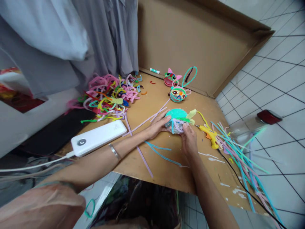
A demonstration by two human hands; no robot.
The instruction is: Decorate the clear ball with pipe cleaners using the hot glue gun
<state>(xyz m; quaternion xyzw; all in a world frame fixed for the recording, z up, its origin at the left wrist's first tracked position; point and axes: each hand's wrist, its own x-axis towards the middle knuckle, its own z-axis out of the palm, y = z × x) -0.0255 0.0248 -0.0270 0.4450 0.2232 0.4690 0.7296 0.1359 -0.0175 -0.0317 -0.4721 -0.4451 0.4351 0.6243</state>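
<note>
Left grip [159, 126]: closed on the left side of a rounded craft piece [176, 121], thumb up on its teal top. Right grip [189, 137]: closed on the lower right of the same piece, thumb on the near face. Piece sits between the two, over the middle of the tabletop [171, 175]; can't tell if it touches down. Upper part teal, lower part clear or silvery with lilac strips across it; pale yellow tufts [192, 115] stick out at right.

Just right: yellow glue gun [210, 136] lying down, nozzle toward the piece, black cord [235, 179] running off lower right. Beside it, a loose bundle of pastel pipe cleaners [243, 160] spilling past the edge. Near side: blue stems [164, 153]. Left: lilac stems [130, 131], crossed, then a white power bank [98, 137], cable plugged in.

Farther left: tangled multicolour pile [111, 95]. Beyond the piece: a round face figure [178, 94] with a teal loop, a red-and-green one [169, 79] with pink ears just behind, and a marker [154, 71] by the cardboard wall [178, 41].
</note>
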